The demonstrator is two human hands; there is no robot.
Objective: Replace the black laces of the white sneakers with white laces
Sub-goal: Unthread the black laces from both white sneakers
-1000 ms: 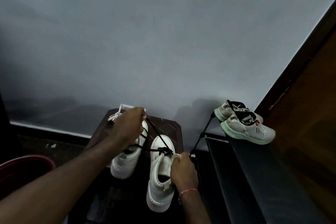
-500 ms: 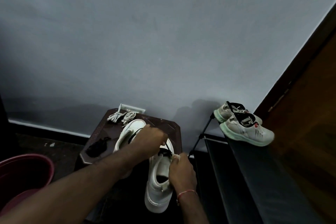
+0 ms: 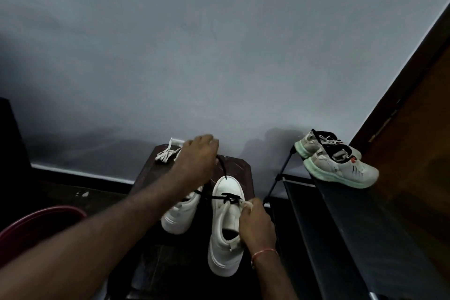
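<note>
Lower centre: gripping the black lace (image 3: pixel 222 168) with the left hand (image 3: pixel 197 158), held taut off the sneaker (image 3: pixel 226 226), and pinching its eyelet flap with the right hand (image 3: pixel 255 221). Soft, limp, light (apt to snag in eyelets) — best taken near the tip. Resting on a dark scuffed table (image 3: pixel 241 168) under a bare grey wall (image 3: pixel 219 56), white laces (image 3: pixel 166 154) bundled at the far corner.

The sneakers (image 3: pixel 226 226) look like smooth white leather with a faint sheen, on thick rubbery soles. The black lace (image 3: pixel 222 168) and white laces (image 3: pixel 166 154) are matt woven cord. The bench (image 3: pixel 239 168) is dark wood, scratched near its far edge. The wall (image 3: pixel 219 56) is matt painted plaster. The tub (image 3: pixel 36 231) looks like smooth plastic. The rack (image 3: pixel 353 238) has thin black metal tubing and a smooth, faintly reflective top; the trainers (image 3: pixel 341 168) on it are mesh cloth. The door (image 3: pixel 414 129) is brown wood.
</note>
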